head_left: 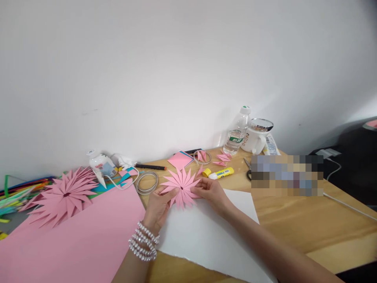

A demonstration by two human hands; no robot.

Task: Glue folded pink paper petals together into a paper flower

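A small pink paper flower [182, 185] with many pointed petals is held over a white sheet [206, 239] on the wooden table [294, 220]. My left hand [157, 207], with a pearl bracelet on the wrist, pinches its lower left petals. My right hand [210, 192] grips its right side. Both hands are closed on the flower. A larger pink paper flower [63, 194] lies to the left on a big pink sheet [73, 239].
Behind the flower lie a yellow glue stick [220, 173], its cap [206, 172], loose pink petals [222, 158], a pink paper pad [180, 159], tape rings [146, 182], a glue gun [101, 165], a pen [150, 167], scissors [247, 169], a water bottle [237, 131] and a mug [257, 137]. Coloured strips [17, 192] lie far left.
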